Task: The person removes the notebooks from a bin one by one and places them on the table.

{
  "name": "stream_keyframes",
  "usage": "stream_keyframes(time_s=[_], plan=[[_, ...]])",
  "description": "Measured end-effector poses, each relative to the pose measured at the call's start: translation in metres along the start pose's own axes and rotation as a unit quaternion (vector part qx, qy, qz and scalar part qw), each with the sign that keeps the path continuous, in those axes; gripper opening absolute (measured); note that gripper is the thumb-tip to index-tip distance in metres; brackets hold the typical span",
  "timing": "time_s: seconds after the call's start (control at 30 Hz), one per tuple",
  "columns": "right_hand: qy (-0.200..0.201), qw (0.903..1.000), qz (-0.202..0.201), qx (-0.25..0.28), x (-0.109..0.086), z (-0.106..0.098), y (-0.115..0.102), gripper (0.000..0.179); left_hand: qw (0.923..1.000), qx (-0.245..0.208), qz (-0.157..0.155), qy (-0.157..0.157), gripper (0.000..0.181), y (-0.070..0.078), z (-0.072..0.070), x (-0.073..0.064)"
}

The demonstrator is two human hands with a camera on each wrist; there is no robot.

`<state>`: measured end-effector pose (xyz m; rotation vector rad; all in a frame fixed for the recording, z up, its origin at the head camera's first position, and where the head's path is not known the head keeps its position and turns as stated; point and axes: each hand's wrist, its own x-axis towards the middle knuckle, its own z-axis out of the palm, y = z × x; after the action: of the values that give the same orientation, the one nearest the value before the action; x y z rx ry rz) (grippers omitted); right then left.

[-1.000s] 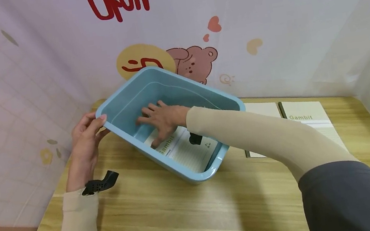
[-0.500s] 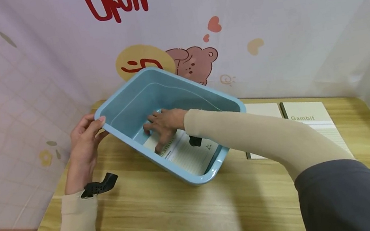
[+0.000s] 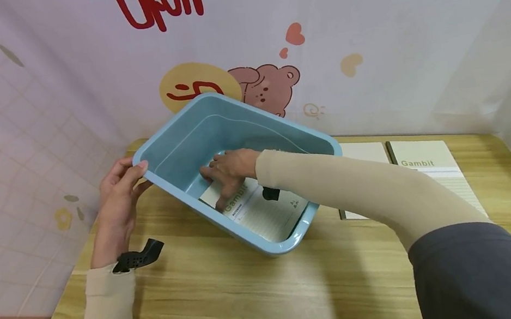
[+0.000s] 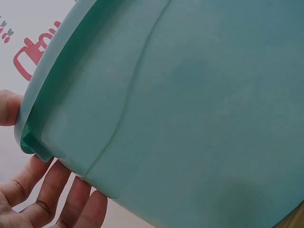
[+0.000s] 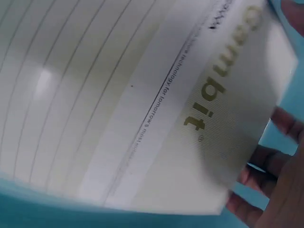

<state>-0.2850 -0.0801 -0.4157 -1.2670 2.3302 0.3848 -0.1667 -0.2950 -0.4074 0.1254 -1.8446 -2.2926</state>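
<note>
A light blue plastic bin (image 3: pixel 292 242) stands askew on the table, its long side running toward the lower right. My left hand (image 3: pixel 117 196) holds its left corner, thumb over the rim and fingers beneath; the left wrist view shows these fingers (image 4: pixel 52 187) against the outer wall. Inside the bin, my right hand (image 3: pixel 229 170) grips a white notebook (image 3: pixel 271 215) marked "Gambit" between thumb and fingers. Close up in the right wrist view, the fingers (image 5: pixel 280 166) lie along the edge of the notebook (image 5: pixel 118 104), which looks slightly raised at that end.
Right of the bin, two more notebooks lie on the wooden table (image 3: pixel 237 305): one "Gambit" notebook (image 3: pixel 428 153) and a pale one (image 3: pixel 365 149) partly behind my right sleeve. A printed cloth (image 3: pixel 386 7) hangs close behind.
My right hand has come down to the notebook's end inside the bin, and the notebook has shifted slightly. The left hand stays on the bin's corner.
</note>
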Motion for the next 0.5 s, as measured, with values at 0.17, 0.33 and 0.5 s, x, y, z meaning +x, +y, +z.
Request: stream_keyframes(time_s=[0.17,0.33,0.5], plan=[[-0.015,0.9998,0.003,-0.016,-0.0015,-0.0008,-0.0015,0.085,1.0000,-0.002,0.004,-0.003,0.006,-0.0006,0.0010,0.0016],[-0.026,0.9995,0.015,-0.004,-0.0014,-0.0007,-0.0037,0.087,1.0000,0.001,0.003,-0.006,0.006,-0.0005,0.0019,0.0022],[-0.028,0.9991,0.019,-0.025,-0.0022,-0.0013,-0.0058,0.093,1.0000,0.002,0.000,-0.004,0.006,0.0004,0.0017,0.0018]])
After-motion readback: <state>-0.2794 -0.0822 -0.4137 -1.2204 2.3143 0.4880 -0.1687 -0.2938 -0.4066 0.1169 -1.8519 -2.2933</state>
